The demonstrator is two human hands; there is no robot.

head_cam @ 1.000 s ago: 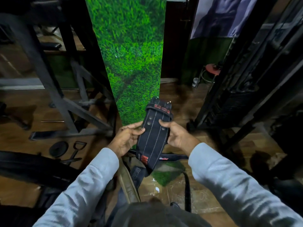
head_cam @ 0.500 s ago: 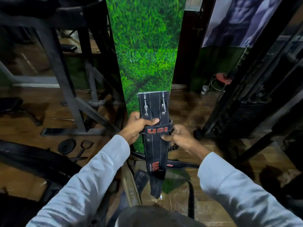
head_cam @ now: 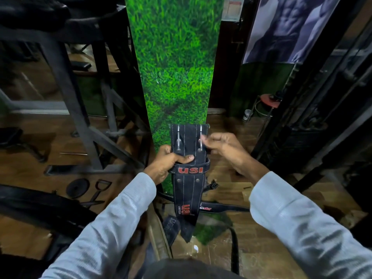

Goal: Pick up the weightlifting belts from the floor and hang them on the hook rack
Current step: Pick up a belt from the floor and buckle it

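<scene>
Wooden gym floor (head_cam: pixel 227 125) lay before a green grass panel (head_cam: pixel 177 77). My left hand (head_cam: pixel 167 164) gripped one black belt (head_cam: pixel 188 190) upright at its loop, above the floor. My right hand (head_cam: pixel 223 150) pinched one of its two prongs (head_cam: pixel 200 135). At least three more belts on the floor (head_cam: pixel 221 208) waited. No hook rack showed, so next I had to find it.

Red "USI" on held belt (head_cam: pixel 189 141) loop, tail.

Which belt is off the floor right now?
The black USI belt, gripped upright by the left hand. The tan belt and the white-lettered black belt lie on the floor.
</scene>
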